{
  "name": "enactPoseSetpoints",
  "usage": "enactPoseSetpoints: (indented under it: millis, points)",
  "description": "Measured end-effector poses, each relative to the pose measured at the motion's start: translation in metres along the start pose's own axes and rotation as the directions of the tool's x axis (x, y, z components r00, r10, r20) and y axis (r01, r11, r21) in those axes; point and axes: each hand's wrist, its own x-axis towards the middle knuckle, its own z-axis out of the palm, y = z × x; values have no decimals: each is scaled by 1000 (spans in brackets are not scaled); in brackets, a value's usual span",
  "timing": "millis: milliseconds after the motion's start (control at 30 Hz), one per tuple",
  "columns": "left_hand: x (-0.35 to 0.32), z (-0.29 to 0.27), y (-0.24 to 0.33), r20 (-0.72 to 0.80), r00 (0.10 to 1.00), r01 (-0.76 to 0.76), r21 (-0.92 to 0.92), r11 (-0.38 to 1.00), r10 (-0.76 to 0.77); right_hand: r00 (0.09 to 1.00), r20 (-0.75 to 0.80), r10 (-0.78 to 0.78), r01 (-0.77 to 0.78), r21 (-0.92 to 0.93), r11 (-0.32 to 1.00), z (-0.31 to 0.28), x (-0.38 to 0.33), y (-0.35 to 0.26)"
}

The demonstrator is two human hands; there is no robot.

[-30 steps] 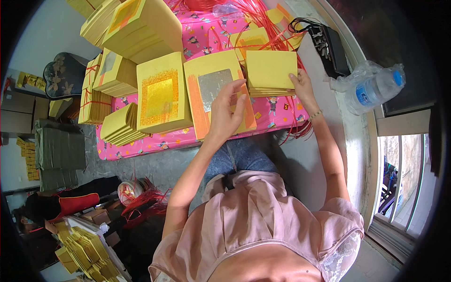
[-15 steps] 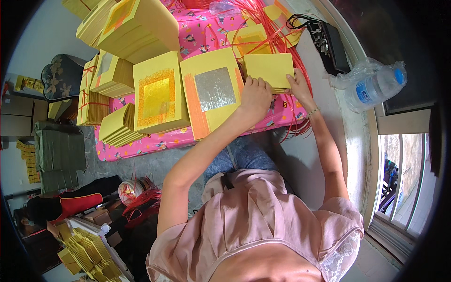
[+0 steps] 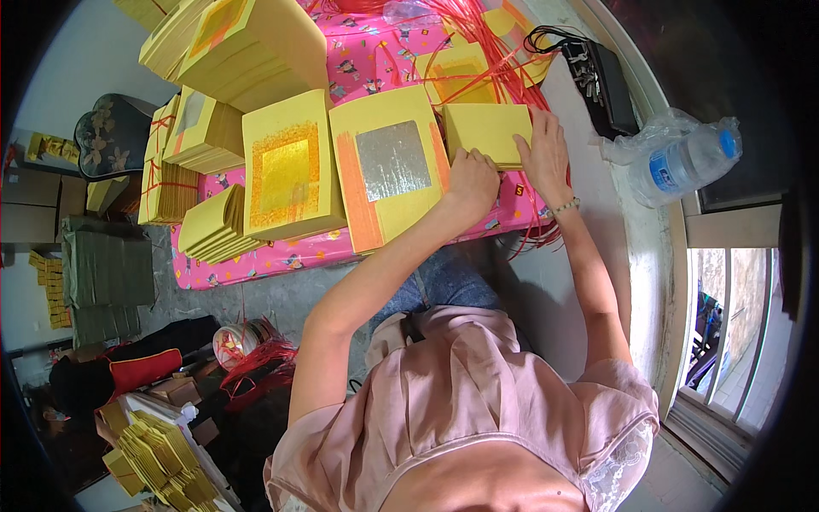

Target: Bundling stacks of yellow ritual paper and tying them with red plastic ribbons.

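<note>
A small stack of plain yellow paper [image 3: 485, 128] lies near the table's right end. My left hand [image 3: 474, 183] is closed on its near edge, fingertips curled at the top sheet and thumb hidden. Along the right edge of the stack lies my right hand [image 3: 548, 152], open, fingers stretched away from me and thumb apart by the near right corner. Immediately left of the stack is a thicker yellow paper stack with a silver square [image 3: 393, 160] and orange bands. Another thick stack with a gold square [image 3: 288, 175] sits beside that one.
Tall yellow stacks [image 3: 269, 60] stand at the back left of the pink patterned table cover [image 3: 358, 55]. Red plastic strips [image 3: 499, 55] trail behind the small stack. On the right ledge are a black case with keys [image 3: 597, 90] and a water bottle [image 3: 687, 166]. A bucket [image 3: 239, 346] stands below left.
My right hand has slid forward along the right edge, its fingers now stretched out. My left hand has shifted slightly down and right at the near edge.
</note>
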Motion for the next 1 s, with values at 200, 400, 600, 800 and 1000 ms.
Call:
enactPoseSetpoints:
  millis: [200, 400, 600, 800, 1000]
  points:
    - [-1, -7, 5, -2, 1000, 12, -16, 1000, -12, 962, 194, -192, 207, -59, 976, 25, -9, 11]
    - [-20, -17, -1, -379, 925, -119, -245, 962, 19, 939, 300, -165, 177, -14, 984, 29, -7, 9]
    - [-93, -53, -34, -444, 878, -154, -618, 771, -180, 930, 344, -132, 163, -61, 985, 11, 3, 3]
    - [-162, -47, -64, -424, 826, 12, -644, 765, -370, 927, 135, -350, 328, 162, 931, -38, 6, -48]
    - [-194, -37, -69, -325, 855, 94, -669, 737, -404, 708, 249, -661, 516, 456, 725, -72, -27, -107]
